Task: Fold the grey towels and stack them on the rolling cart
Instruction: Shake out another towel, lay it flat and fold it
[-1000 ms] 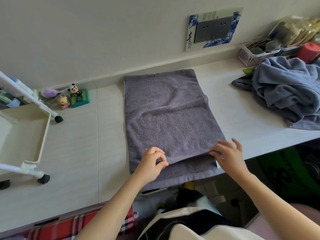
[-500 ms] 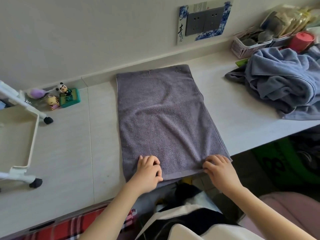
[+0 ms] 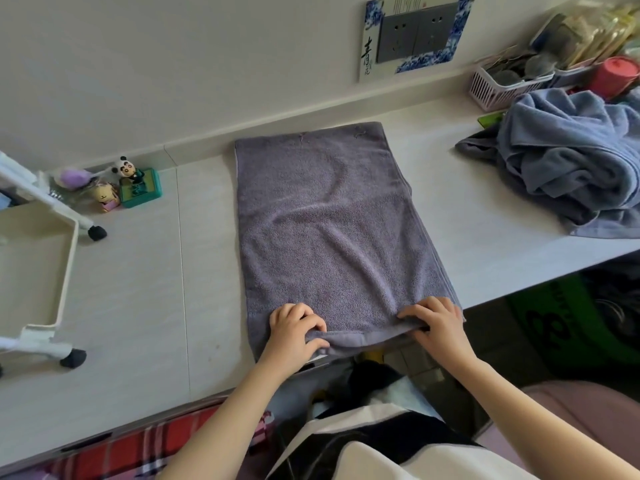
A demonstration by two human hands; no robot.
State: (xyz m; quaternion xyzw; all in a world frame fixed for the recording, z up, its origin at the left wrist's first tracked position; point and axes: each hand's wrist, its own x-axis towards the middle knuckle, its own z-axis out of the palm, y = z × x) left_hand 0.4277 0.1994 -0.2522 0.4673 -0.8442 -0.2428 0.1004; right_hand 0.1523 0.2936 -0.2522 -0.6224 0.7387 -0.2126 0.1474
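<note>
Pale tabletop [image 3: 138, 289] running along a cream wall [image 3: 173, 64]. At far left, against the wall: a panda figure [image 3: 125, 167] standing on a green base [image 3: 142, 188], a small doll [image 3: 105, 197] just beside it, and a purple object [image 3: 72, 177] behind. On the wall, grey sockets [image 3: 417, 31] set in a blue-and-white patterned frame [image 3: 460, 15] bearing a black character at its left edge. At far right: a pink slatted basket [image 3: 491, 88] holding dark round items, a red cylinder [image 3: 614, 76] next to it, and clear packets [image 3: 585, 32] behind. A green item [image 3: 490, 118] lies flat near the basket. Below the tabletop edge: plaid cloth [image 3: 166, 441] and a green bag [image 3: 568, 323] with dark print.
</note>
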